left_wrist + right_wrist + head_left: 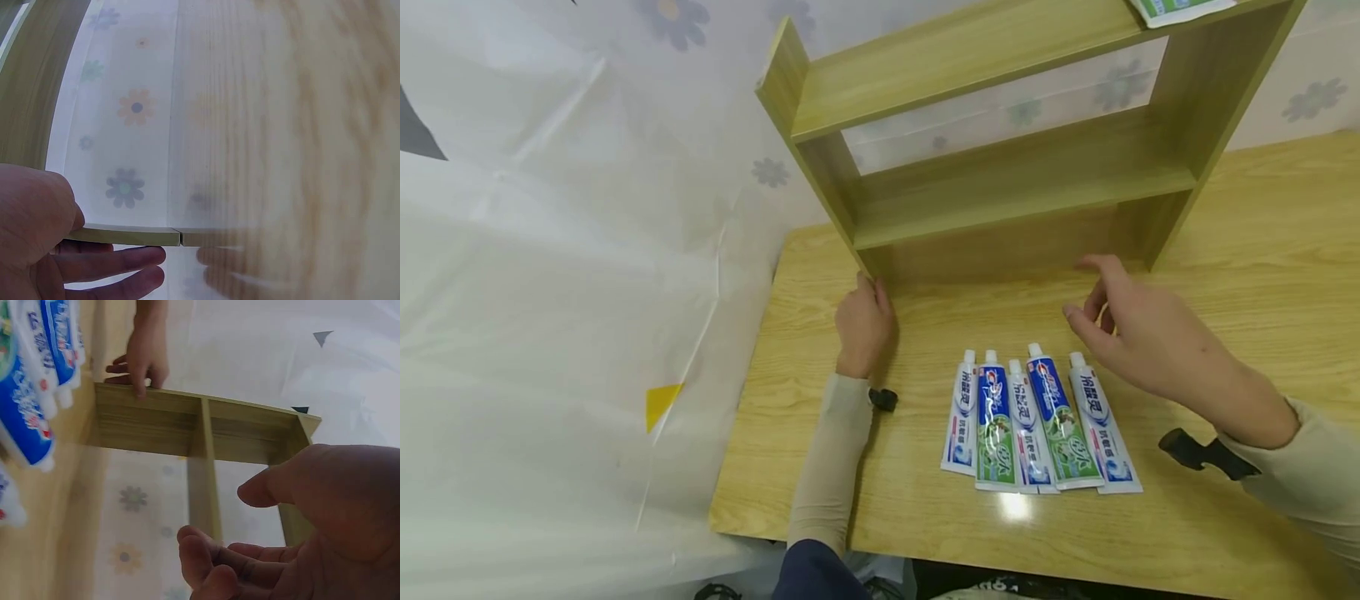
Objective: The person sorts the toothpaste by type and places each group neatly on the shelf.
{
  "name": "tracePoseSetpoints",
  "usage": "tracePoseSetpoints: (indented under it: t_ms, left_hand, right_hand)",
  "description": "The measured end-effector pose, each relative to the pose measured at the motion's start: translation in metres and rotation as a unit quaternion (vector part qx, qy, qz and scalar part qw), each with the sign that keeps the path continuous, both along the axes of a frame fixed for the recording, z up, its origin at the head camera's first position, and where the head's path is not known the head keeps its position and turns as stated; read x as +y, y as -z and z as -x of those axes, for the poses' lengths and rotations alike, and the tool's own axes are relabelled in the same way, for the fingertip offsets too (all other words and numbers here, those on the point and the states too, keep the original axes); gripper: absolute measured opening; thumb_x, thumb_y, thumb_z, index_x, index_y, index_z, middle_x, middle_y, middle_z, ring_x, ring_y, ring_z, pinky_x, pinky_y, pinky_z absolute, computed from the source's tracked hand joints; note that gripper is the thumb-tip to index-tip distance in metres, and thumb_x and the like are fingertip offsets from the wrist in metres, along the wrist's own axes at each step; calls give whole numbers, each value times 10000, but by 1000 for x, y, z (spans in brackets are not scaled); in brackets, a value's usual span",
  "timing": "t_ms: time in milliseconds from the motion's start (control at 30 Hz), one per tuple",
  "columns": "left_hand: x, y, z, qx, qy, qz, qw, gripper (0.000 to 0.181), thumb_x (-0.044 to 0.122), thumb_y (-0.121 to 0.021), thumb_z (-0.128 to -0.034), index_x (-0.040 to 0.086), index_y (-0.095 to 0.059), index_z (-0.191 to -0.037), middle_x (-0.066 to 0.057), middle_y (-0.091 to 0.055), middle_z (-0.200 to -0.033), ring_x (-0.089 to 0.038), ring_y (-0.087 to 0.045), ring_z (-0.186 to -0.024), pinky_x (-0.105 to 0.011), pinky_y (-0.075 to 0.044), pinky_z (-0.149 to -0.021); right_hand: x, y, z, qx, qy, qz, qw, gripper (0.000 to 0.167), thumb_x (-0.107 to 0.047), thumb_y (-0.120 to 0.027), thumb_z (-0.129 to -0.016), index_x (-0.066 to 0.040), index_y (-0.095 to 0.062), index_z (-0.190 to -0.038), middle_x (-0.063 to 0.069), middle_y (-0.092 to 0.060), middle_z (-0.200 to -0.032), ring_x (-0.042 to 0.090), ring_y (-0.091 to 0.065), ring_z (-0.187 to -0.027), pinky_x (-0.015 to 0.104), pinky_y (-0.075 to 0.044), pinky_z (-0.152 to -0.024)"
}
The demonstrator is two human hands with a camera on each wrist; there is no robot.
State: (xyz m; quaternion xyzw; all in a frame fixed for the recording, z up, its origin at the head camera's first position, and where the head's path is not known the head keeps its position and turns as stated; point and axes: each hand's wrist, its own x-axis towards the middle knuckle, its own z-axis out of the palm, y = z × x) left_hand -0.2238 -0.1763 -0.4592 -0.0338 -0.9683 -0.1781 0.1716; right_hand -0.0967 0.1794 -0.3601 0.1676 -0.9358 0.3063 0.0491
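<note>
A light wooden shelf stands on the table against the wall. My left hand pinches the bottom of its left side panel; in the left wrist view the panel's edge runs between thumb and fingers. Off the shelf's right side, my right hand hovers with fingers loosely bent and nothing between them. Several toothpaste tubes lie in a row on the table, caps toward the shelf. Blue-and-green tubes alternate with white ones. The right wrist view also catches some tubes, cut off at its left edge.
Part of another green-and-white pack sits on the upper shelf board, cut off by the frame. The wooden table ends at the left near a white sheet. Behind the shelf is a flower-patterned wall covering.
</note>
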Motion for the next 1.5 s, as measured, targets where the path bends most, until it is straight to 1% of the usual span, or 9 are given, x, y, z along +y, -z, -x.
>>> tracePoseSetpoints:
  t_ms: [33,133,233,267,467,600,1200,1433,1500]
  left_hand:
    - [-2,2,1,22,17,-38,10000,390,301,-380,-1194,25,-597,-1024,-118,-592,-643,-224,-525,-507,-408,-416,-450]
    - [-15,31,22,231,35,-66,9997,420,367,-358,-1186,67,-595,-1012,-80,-594,-629,-215,-557,-507,-449,-436,-445]
    - [-16,41,30,272,28,-7,9996,451,395,-331,-1181,68,-592,-1014,-97,-616,-635,-257,-606,-519,-510,-446,-449]
    - [-14,40,30,233,40,-36,9997,433,374,-351,-1180,56,-600,-1024,-118,-636,-650,-289,-635,-534,-533,-466,-460]
    - [11,-2,3,-238,16,-14,9997,357,264,-424,-1186,-15,-625,-1091,-223,-694,-737,-392,-702,-620,-550,-539,-533]
    - [13,-3,2,-200,43,92,9997,353,269,-417,-1192,2,-620,-1081,-195,-685,-715,-346,-676,-591,-495,-511,-519]
    - [-11,20,-9,-144,49,44,9999,338,264,-446,-1176,11,-589,-1003,-195,-647,-662,-321,-607,-525,-475,-459,-467]
    - [-39,78,22,397,57,11,9992,460,423,-343,-1181,80,-578,-984,-145,-642,-633,-332,-636,-518,-559,-428,-446]
    - [-42,84,26,445,-86,133,9989,437,407,-358,-1177,86,-570,-967,-145,-638,-628,-336,-625,-505,-588,-405,-439]
  right_hand:
    - [0,6,-2,-193,-62,-49,9998,601,-236,-656,-1093,35,-410,-1570,73,-747,-930,74,-528,-558,271,-429,-490]
    - [0,23,-9,-841,-212,-261,9959,629,-254,-633,-1106,65,-373,-1581,65,-751,-919,85,-540,-567,278,-435,-489]
    - [4,35,-16,-1509,-333,-501,9867,696,-277,-617,-1112,111,-309,-1601,36,-709,-852,108,-538,-587,283,-410,-498]
    - [6,39,-18,-1698,-375,-589,9830,722,-280,-614,-1112,133,-286,-1606,23,-687,-809,113,-529,-581,279,-394,-497]
    - [13,62,-35,-2464,-575,-904,9632,804,-288,-605,-1115,211,-197,-1595,32,-640,-775,124,-587,-618,298,-449,-553]
    - [8,73,-42,-2818,-454,-838,9547,868,-299,-625,-1102,187,-129,-1623,87,-668,-847,143,-646,-656,327,-523,-574]
    - [-19,98,-57,-2018,-68,-853,9757,882,-200,-786,-942,117,-291,-1599,231,-710,-962,156,-611,-578,269,-465,-439]
    - [-25,102,-51,-2140,-136,-528,9753,879,-198,-783,-957,102,-287,-1618,182,-710,-964,135,-636,-626,236,-496,-453]
    - [-25,98,-46,-2039,-184,-512,9775,888,-215,-793,-960,95,-291,-1625,236,-719,-1021,150,-654,-664,247,-519,-482]
